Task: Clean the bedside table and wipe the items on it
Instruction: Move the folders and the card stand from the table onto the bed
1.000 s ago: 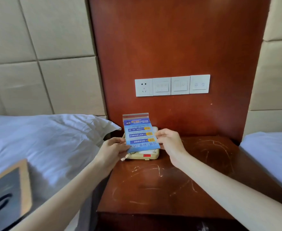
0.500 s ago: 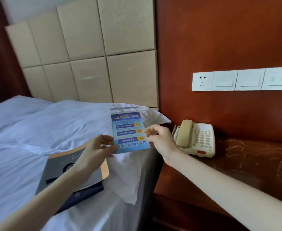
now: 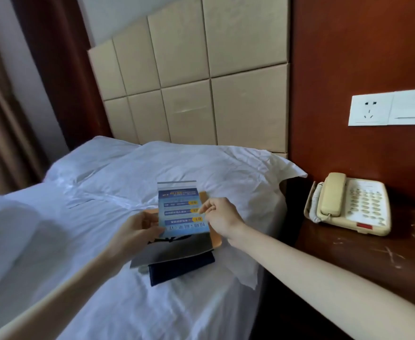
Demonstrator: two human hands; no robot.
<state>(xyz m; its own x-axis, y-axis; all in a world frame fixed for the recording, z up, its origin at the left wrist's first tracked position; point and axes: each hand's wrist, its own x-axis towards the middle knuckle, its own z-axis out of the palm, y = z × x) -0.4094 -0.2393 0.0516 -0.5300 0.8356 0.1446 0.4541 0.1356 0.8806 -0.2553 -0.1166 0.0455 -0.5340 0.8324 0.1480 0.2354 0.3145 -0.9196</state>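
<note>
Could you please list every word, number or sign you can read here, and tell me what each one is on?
"01": yellow tag on the blue card, seen upside down, held in the left hand and right hand.
Other print on the card: too blurred to read.
Keys of the telephone: too small to read.
Plate of the wall socket: no lettering visible.

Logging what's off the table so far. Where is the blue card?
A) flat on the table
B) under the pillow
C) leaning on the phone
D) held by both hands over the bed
D: the left hand and right hand pinch the card by its edges above the bed, away from the table.
</note>
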